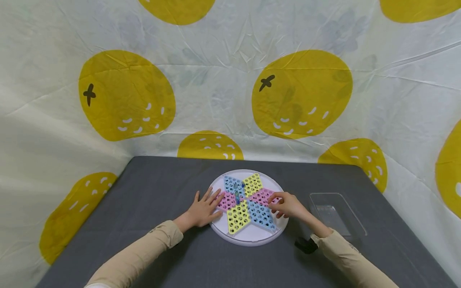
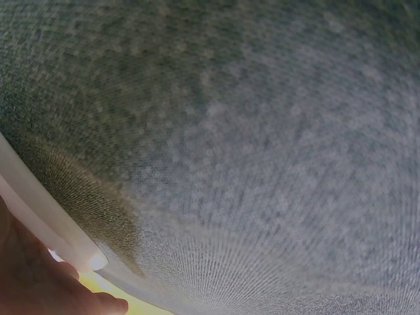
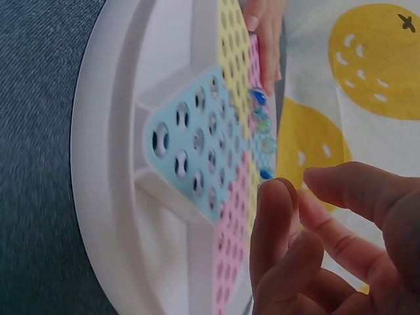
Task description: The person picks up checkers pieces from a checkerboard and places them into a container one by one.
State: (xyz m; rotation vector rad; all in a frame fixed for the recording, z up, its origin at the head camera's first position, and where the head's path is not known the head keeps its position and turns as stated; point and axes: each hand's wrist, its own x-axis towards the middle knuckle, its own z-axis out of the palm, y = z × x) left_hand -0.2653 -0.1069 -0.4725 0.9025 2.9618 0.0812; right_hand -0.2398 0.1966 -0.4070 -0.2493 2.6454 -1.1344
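Note:
A round white Chinese checkers board (image 1: 223,233) lies on the table, its star of perforated pink, yellow and blue points facing up. Several glass marbles (image 1: 237,195) sit in holes between the far blue point and the centre; the right wrist view shows blue and clear marbles (image 3: 262,123). My left hand (image 1: 203,210) rests with spread fingers on the board's left edge, by the pink point. Above the right pink and blue points hovers my right hand (image 1: 287,205), fingers loosely bent. In the right wrist view its thumb and index fingertip come close together, with nothing visible between them.
To the right of the board lies a clear plastic tray (image 1: 330,214) on the dark grey table (image 1: 173,176). A small black object (image 1: 306,245) shows by the right sleeve. Behind the table hangs a white cloth (image 1: 216,100) printed with yellow fruit.

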